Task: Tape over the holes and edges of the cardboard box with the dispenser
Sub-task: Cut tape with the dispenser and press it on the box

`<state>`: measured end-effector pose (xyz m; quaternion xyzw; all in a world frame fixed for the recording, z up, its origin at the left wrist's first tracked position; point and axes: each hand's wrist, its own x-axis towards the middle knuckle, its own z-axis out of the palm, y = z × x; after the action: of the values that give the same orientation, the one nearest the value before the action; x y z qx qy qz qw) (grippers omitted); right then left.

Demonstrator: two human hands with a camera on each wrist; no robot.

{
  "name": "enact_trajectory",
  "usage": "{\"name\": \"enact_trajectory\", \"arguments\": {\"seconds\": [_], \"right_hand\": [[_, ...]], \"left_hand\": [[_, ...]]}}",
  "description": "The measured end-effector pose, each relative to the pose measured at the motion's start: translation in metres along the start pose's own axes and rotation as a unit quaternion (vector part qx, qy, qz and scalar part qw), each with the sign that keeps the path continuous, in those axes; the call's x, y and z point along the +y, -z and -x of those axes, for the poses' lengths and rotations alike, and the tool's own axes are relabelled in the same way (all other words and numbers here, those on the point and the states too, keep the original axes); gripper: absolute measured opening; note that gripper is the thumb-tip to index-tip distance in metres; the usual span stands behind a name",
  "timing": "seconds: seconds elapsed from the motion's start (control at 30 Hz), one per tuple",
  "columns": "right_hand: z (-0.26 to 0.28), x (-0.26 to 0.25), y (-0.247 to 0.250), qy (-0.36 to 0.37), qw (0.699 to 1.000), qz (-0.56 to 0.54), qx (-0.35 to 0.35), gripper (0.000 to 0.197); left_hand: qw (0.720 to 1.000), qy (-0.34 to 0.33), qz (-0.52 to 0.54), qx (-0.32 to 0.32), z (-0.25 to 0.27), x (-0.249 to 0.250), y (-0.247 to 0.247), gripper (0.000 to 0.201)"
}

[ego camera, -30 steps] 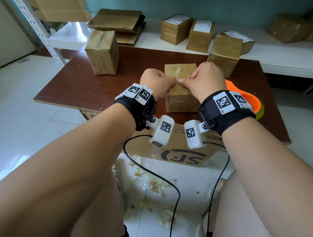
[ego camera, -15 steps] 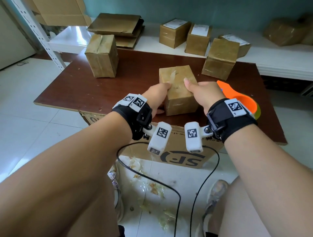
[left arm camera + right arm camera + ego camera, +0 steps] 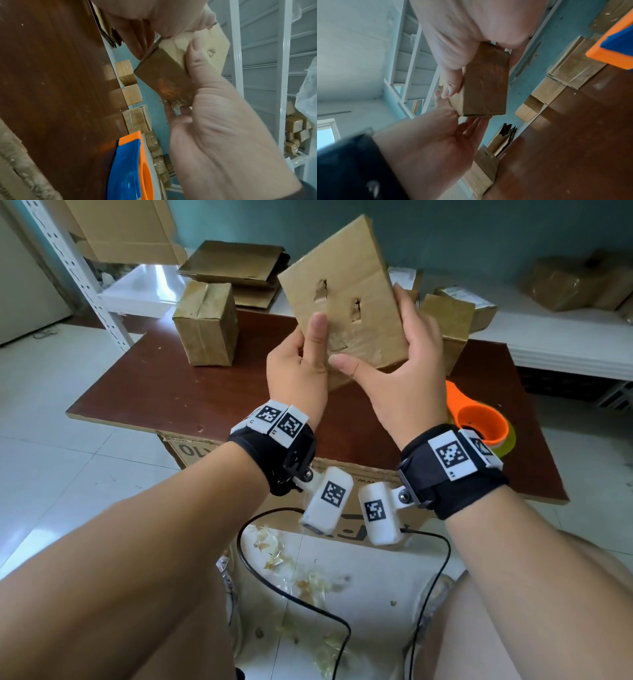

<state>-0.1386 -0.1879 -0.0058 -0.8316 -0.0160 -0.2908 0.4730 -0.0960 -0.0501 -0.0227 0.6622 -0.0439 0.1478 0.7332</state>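
A small brown cardboard box (image 3: 346,292) is held up above the dark wooden table (image 3: 164,392), tilted, with a face bearing two torn holes (image 3: 322,290) turned toward me. My left hand (image 3: 301,364) grips its lower left, thumb lying straight up the face, fingers behind. My right hand (image 3: 407,371) grips the right side, thumb across the lower face. The wrist views show the box (image 3: 164,75) (image 3: 486,83) pinched between both hands. The orange and blue tape dispenser (image 3: 479,422) (image 3: 130,169) lies on the table at the right, untouched.
Two taped boxes stand on the table, one at the left (image 3: 205,326), one behind my right hand (image 3: 448,326). Flattened cardboard (image 3: 233,268) and more boxes (image 3: 565,285) lie on the white shelf behind. Tape scraps (image 3: 301,577) and cables litter the floor.
The box has been lifted off the table and tipped up, so the holed face now points at me. Both hands shifted from its top to its sides.
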Motion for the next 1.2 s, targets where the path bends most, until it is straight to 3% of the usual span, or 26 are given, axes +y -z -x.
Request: {"name": "enact_trajectory", "arguments": {"seconds": [0.17,0.23,0.3,0.37,0.5,0.6,0.7,0.83,0.9,0.97,1.07,1.2], "right_hand": [[-0.007,0.001,0.009,0.002,0.995,-0.098,0.024,0.087],[-0.010,0.002,0.009,-0.004,0.987,-0.158,0.037,0.084],[-0.011,0.001,0.009,-0.032,0.967,-0.249,0.032,0.078],[-0.012,-0.001,0.010,-0.064,0.945,-0.321,0.023,0.068],[-0.016,-0.007,0.014,-0.128,0.936,-0.324,0.042,0.055],[-0.011,-0.013,0.013,-0.116,0.953,-0.279,0.020,0.042],[-0.004,-0.014,0.012,-0.096,0.966,-0.238,0.008,0.061],[-0.005,-0.010,0.010,-0.092,0.976,-0.191,0.051,0.072],[-0.009,-0.005,0.006,-0.092,0.984,-0.141,0.057,0.077],[-0.011,0.003,0.003,-0.085,0.993,-0.074,0.035,0.068],[-0.011,0.013,0.002,-0.087,0.996,0.008,-0.028,0.048],[-0.004,0.022,0.000,-0.134,0.987,0.059,-0.066,0.068]], "left_hand": [[0.997,-0.067,-0.032,0.009,0.001,-0.001,0.001,0.035],[0.999,-0.040,0.000,-0.020,0.001,0.004,-0.002,0.057],[0.992,0.016,0.078,-0.094,-0.001,0.008,-0.004,0.090],[0.980,0.056,0.116,-0.153,-0.001,0.014,-0.006,0.109],[0.989,0.051,0.056,-0.126,-0.003,0.016,-0.006,0.124],[0.995,0.004,0.024,-0.096,-0.003,0.013,-0.008,0.122],[0.997,-0.034,0.025,-0.072,-0.001,0.009,-0.011,0.104],[0.999,-0.018,0.006,-0.042,-0.006,0.003,-0.013,0.082],[0.999,-0.013,0.000,-0.042,-0.007,0.003,-0.016,0.059],[0.997,0.048,-0.019,-0.054,-0.004,0.009,-0.019,0.050],[0.981,0.167,-0.045,-0.084,-0.002,0.010,-0.015,0.052],[0.954,0.274,-0.061,-0.104,-0.010,0.009,-0.008,0.052]]}}
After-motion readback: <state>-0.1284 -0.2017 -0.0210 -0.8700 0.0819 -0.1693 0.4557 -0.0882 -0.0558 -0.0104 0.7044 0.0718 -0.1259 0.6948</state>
